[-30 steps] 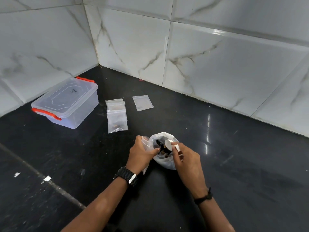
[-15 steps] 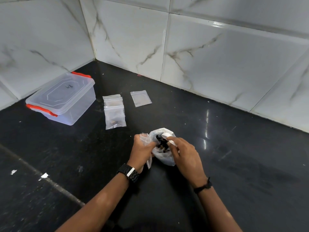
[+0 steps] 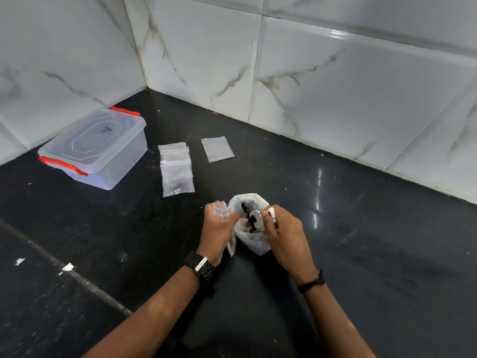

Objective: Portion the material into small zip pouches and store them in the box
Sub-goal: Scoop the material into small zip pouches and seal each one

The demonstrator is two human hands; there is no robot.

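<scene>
Scooping material from the bag, mid-counter.
Left hand (image 3: pixel 218 226) grips a pouch (image 3: pixel 221 208); right hand (image 3: pixel 285 232) pinches a white scoop (image 3: pixel 258 218) inside the bag (image 3: pixel 254 241).

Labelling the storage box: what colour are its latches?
Orange-red latches on the clear plastic box, lid on; best seen in the head view.

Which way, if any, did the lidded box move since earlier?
No. The box keeps its spot by the wall corner and pouch stack; the view shifted.
</scene>
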